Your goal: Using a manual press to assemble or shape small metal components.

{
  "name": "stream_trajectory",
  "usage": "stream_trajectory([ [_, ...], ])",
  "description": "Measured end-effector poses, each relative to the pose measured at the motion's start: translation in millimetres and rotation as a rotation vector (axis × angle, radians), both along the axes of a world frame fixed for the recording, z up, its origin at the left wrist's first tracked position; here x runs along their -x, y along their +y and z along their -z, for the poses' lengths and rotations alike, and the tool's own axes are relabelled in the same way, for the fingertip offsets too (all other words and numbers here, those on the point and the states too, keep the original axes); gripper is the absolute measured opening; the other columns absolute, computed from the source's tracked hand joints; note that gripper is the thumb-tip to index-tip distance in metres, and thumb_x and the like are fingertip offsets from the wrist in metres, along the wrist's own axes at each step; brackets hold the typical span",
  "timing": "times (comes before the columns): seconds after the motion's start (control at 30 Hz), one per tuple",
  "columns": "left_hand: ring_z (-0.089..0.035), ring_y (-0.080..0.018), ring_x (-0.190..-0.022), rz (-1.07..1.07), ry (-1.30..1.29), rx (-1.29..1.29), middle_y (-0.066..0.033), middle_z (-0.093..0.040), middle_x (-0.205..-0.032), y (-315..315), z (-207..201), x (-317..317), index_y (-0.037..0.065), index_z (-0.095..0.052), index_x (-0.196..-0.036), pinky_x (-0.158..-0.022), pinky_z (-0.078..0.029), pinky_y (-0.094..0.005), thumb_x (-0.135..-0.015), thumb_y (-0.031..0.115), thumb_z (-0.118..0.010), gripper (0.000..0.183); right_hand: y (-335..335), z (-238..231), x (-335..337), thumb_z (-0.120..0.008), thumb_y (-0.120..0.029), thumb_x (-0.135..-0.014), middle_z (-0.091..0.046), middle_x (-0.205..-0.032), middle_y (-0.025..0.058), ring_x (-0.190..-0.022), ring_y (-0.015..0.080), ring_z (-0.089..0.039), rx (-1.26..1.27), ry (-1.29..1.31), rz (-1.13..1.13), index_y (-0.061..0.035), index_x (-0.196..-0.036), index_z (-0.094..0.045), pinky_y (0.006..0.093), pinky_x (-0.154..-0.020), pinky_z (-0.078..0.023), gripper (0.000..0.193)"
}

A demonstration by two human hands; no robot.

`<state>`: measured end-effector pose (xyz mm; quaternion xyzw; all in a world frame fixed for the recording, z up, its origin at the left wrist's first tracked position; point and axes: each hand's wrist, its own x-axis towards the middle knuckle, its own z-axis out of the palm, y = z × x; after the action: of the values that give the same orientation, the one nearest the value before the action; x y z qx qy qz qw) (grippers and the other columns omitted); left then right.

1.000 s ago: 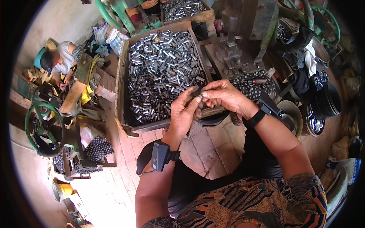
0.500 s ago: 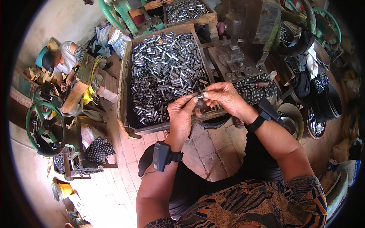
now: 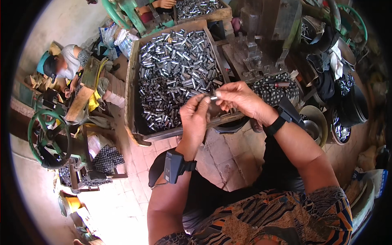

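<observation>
A short shiny metal tube (image 3: 213,98) is pinched between the fingertips of both hands, over the near right corner of a wooden tray (image 3: 133,87). My left hand (image 3: 194,115) grips its left end with thumb and curled fingers. On the other end, the thumb and forefinger of my right hand (image 3: 241,100) are pressed together. Fingers cover much of the tube, so its full length is hidden. Loose metal tubes (image 3: 175,67) of the same sort, some bright and some darker, fill the tray in a heap beyond my hands.
Right of the tray stands a heavy dark metal press (image 3: 253,57), with a dotted cloth (image 3: 267,92) and a screwdriver-like tool (image 3: 281,84) before it. Metal basins (image 3: 314,126) sit farther right. At left, a co-worker (image 3: 69,63) works behind a green handwheel (image 3: 49,139); another person's hand (image 3: 165,3) shows at the top.
Both hands have shifted slightly left and up, still pinching the tube, which is tilted a little differently. At the top, the other person's hand has moved.
</observation>
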<state>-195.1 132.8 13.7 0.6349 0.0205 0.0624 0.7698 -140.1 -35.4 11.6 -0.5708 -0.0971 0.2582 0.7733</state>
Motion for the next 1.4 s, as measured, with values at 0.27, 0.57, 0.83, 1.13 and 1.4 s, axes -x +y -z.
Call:
stream_trajectory([
  [0.27, -0.055, -0.0214, -0.058, -0.116, 0.174, 0.303, -0.0056, -0.059, -0.074, 55, -5, -30, 0.006, -0.056, -0.094, -0.056, -0.042, -0.0337, -0.098, 0.026, -0.038, 0.027, 10, 19, -26, -0.066, -0.010, -0.082, -0.065, -0.076, 0.0059, -0.062, 0.0098, -0.060, 0.205, -0.221, 0.072, 0.0033, -0.095, -0.065, 0.0219, -0.054, -0.047, 0.018],
  [0.57, -0.053, -0.0155, -0.055, -0.074, 0.147, -0.263, -0.0032, -0.061, -0.068, 63, 7, -47, 0.001, -0.067, -0.084, -0.054, -0.041, -0.0269, -0.082, 0.012, -0.062, 0.013, 36, 43, -38, -0.062, -0.009, -0.074, -0.066, -0.086, 0.0183, -0.085, 0.0339, -0.063, 0.807, -0.890, 0.115, -0.0040, -0.091, -0.068, 0.0402, -0.076, -0.050, 0.018],
  [0.83, -0.063, -0.0334, -0.083, 0.234, 0.009, -1.587, -0.0139, -0.065, -0.090, 35, 24, -49, 0.010, -0.069, -0.087, -0.073, -0.050, -0.0426, -0.075, 0.012, -0.058, 0.017, 48, 44, -43, -0.062, -0.006, -0.068, -0.063, -0.076, 0.0204, -0.077, 0.0385, -0.061, 0.930, -1.123, 0.086, -0.0023, -0.077, -0.064, 0.0465, -0.072, -0.047, 0.010],
  [1.13, -0.066, -0.0326, -0.081, 0.322, -0.132, -1.652, -0.0181, -0.066, -0.084, 27, 29, -55, 0.004, -0.068, -0.080, -0.071, -0.053, -0.0419, -0.071, 0.006, -0.058, 0.014, 52, 49, -46, -0.054, -0.001, -0.066, -0.061, -0.072, 0.0209, -0.073, 0.0397, -0.060, 0.923, -1.178, 0.040, -0.0011, -0.074, -0.060, 0.0485, -0.063, -0.046, 0.009],
  [1.4, -0.064, -0.0361, -0.087, 0.372, -0.085, -1.617, -0.0206, -0.064, -0.093, 25, 26, -48, 0.002, -0.066, -0.086, -0.076, -0.050, -0.0438, -0.071, 0.006, -0.059, 0.018, 47, 37, -39, -0.063, -0.008, -0.071, -0.064, -0.084, 0.0223, -0.082, 0.0391, -0.061, 0.860, -1.062, 0.042, -0.0040, -0.098, -0.065, 0.0459, -0.072, -0.048, 0.027],
])
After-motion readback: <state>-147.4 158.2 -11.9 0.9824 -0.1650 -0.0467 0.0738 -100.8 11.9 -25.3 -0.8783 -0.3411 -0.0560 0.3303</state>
